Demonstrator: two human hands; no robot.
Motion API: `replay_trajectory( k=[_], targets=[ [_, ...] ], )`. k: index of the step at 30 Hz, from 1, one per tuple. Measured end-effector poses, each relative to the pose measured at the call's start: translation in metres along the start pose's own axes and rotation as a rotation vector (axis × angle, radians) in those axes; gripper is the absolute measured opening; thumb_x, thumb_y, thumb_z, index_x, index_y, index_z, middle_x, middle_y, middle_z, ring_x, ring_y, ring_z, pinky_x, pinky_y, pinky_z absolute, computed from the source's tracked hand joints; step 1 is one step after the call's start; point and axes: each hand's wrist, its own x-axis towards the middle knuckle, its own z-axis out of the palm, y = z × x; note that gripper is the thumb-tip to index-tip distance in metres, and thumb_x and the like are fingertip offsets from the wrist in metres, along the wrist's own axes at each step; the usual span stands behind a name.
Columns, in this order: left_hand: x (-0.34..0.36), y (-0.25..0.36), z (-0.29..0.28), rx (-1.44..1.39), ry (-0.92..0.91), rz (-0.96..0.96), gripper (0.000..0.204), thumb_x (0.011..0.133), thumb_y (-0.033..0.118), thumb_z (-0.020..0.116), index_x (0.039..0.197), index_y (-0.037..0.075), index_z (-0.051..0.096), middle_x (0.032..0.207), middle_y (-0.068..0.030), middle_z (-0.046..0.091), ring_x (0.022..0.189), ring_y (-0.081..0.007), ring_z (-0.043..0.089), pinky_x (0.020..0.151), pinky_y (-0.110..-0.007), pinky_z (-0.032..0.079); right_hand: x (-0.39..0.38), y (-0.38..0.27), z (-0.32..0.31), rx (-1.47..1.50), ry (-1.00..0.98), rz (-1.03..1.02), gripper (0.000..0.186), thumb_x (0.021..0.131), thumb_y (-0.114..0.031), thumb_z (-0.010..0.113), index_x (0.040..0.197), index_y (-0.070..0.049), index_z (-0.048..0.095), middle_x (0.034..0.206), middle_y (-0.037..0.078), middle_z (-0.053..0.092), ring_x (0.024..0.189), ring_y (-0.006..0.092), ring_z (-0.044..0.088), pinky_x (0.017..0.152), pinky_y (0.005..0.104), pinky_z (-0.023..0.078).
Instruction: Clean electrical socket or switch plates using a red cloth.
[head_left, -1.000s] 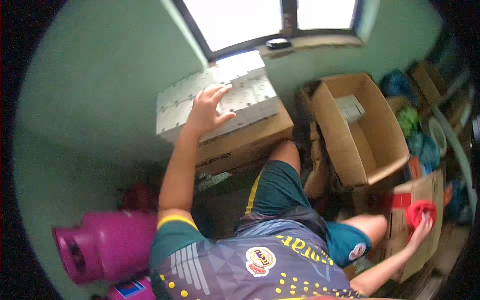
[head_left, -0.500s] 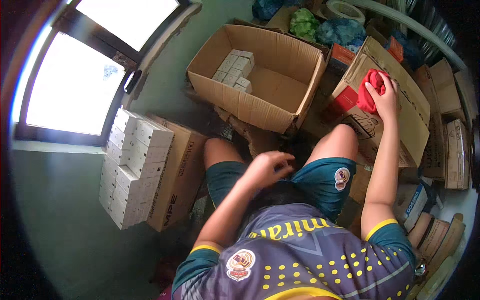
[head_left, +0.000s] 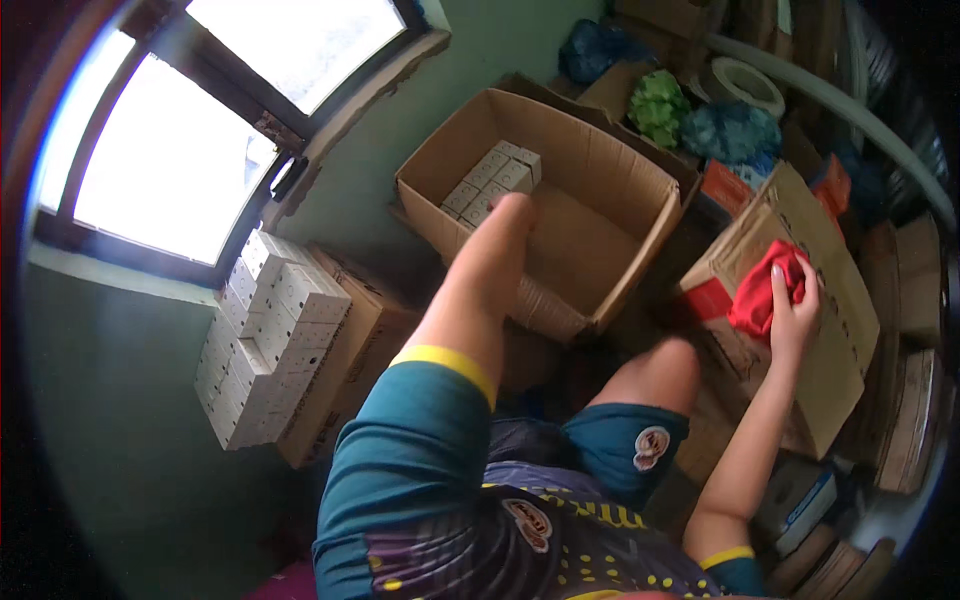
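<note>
My left arm stretches to an open cardboard box point(head_left: 600, 230), and my left hand point(head_left: 508, 210) is at the small white boxes point(head_left: 490, 175) grouped inside; its fingers are hidden, so I cannot tell what it touches. My right hand point(head_left: 795, 310) grips a crumpled red cloth point(head_left: 760, 290) against a tan carton point(head_left: 830, 330) on the right. More white boxes point(head_left: 280, 320) stand stacked on a carton point(head_left: 340, 370) at the left, below the window.
A window point(head_left: 170, 160) in a green wall point(head_left: 120, 380) is on the left. Blue bags point(head_left: 728, 135), a green bag point(head_left: 655, 105), a roll point(head_left: 740, 80), a long pale pipe point(head_left: 870, 135) and stacked cardboard point(head_left: 905, 420) crowd the back and right.
My left hand went from the white stack down toward my lap, then forward into the open box. My right hand keeps hold of the red cloth. The view has swung round.
</note>
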Motion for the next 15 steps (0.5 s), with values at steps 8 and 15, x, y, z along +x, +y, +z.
replay_trajectory(
  k=[8,15],
  targets=[
    [0.049,-0.029,0.021,-0.261,0.364,-0.262,0.051,0.096,0.027,0.060,0.146,0.015,0.054,0.153,-0.0083,0.047,0.135,-0.0346,0.049,0.093,-0.059,0.048,0.010,-0.016,0.004,0.034,0.032,-0.021,0.041,0.093,-0.025,0.071,0.124,0.000,0.063,0.125,0.017,0.062,0.118,0.0337,0.058,0.103,0.0435,0.044],
    [0.018,0.000,0.032,-0.252,0.596,-0.249,0.046,0.098,0.026,0.056,0.140,0.006,0.058,0.145,-0.0150,0.054,0.129,-0.0398,0.054,0.088,-0.060,0.051,0.011,-0.011,0.001,0.010,0.028,0.024,0.041,0.095,-0.024,0.070,0.126,0.001,0.062,0.127,0.017,0.060,0.121,0.0305,0.057,0.106,0.0411,0.042]
  ],
)
